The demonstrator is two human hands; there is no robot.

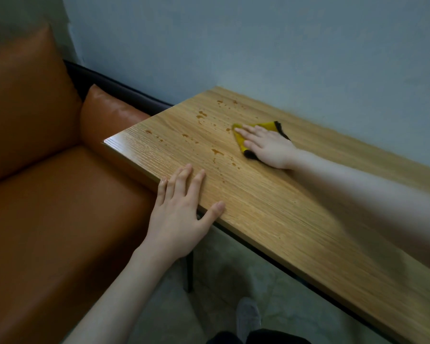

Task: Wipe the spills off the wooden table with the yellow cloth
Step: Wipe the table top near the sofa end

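A long wooden table [271,207] runs along the wall. Brown drops and small puddles of spill [201,116] dot its far left part, some near the corner and some near the middle. A folded yellow cloth [268,125] with a black edge lies flat on the table. My right hand [268,146] presses flat on the cloth, fingers spread and pointing left toward the spills. My left hand [181,214] rests flat on the table's near edge with fingers apart, holding nothing.
An orange leather sofa [47,194] stands against the table's left end. A pale blue wall [258,45] backs the table. Below the table are a black leg [189,271], grey floor and my shoe [248,316].
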